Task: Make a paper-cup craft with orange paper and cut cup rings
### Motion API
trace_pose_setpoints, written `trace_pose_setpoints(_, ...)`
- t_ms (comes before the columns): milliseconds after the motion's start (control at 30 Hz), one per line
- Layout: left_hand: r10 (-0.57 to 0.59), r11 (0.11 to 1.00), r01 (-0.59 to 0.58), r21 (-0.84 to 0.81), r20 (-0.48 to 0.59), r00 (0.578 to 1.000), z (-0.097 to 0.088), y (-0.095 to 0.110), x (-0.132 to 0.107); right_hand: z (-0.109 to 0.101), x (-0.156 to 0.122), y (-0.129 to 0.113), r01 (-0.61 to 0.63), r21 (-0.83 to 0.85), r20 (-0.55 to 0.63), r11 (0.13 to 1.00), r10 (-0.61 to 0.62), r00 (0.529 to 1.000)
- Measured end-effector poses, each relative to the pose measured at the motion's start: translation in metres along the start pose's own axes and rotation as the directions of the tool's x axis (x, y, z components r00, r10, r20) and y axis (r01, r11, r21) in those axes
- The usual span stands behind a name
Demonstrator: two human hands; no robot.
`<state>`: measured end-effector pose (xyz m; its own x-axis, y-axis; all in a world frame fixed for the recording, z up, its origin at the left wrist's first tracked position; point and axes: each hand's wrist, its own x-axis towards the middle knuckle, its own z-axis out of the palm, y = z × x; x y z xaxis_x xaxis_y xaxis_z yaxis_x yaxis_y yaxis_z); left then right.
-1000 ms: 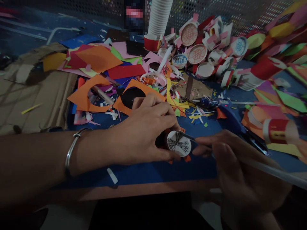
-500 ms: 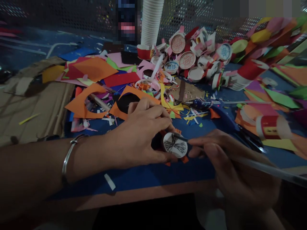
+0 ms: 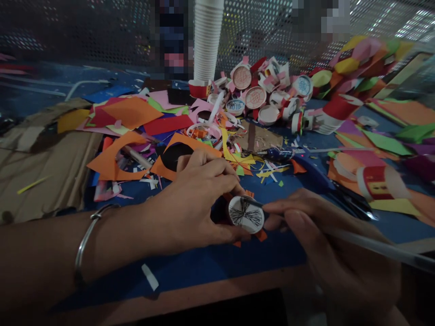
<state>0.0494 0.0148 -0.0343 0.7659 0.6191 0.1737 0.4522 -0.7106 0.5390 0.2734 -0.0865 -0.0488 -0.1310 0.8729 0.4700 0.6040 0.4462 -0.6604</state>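
My left hand [image 3: 195, 199] is wrapped round a small paper cup [image 3: 245, 213] lying on its side on the blue table [image 3: 210, 267], its white round bottom facing me. Black radiating lines cover that bottom. My right hand [image 3: 326, 244] pinches a clear-barrelled pen [image 3: 367, 244], and the pen's tip touches the upper right edge of the cup's bottom. A metal bangle [image 3: 84, 240] sits on my left wrist. Small orange paper tabs stick out around the cup.
Cut coloured paper [image 3: 132, 111] litters the table behind my hands. A pile of decorated cups [image 3: 268, 93] lies at the back, beside a tall stack of white cups [image 3: 206, 38]. Flat cardboard [image 3: 44, 158] is on the left. Another red-banded cup [image 3: 380, 181] lies at right.
The view has tilted up and shifted slightly; my hands, the cup and the pen sit a little lower-left in frame. The pen tip stays at the cup's bottom.
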Motion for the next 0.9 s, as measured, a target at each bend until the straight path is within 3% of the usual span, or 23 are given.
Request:
trace_pose_setpoints(333, 0.02, 1.0, -0.02, 0.006, -0.016, 1.0, 0.002, -0.0013, -0.0009, 0.001, 0.0057, 0.0004, 0.082, -0.043, 0.005, 0.996, -0.082, 0.997)
trace_pose_setpoints(900, 0.003, 1.0, -0.003, 0.016, -0.006, 1.0, 0.0012, -0.0025, -0.0004, -0.0028, -0.0014, -0.0009, 0.046, 0.028, 0.022, 0.999, -0.047, 0.999)
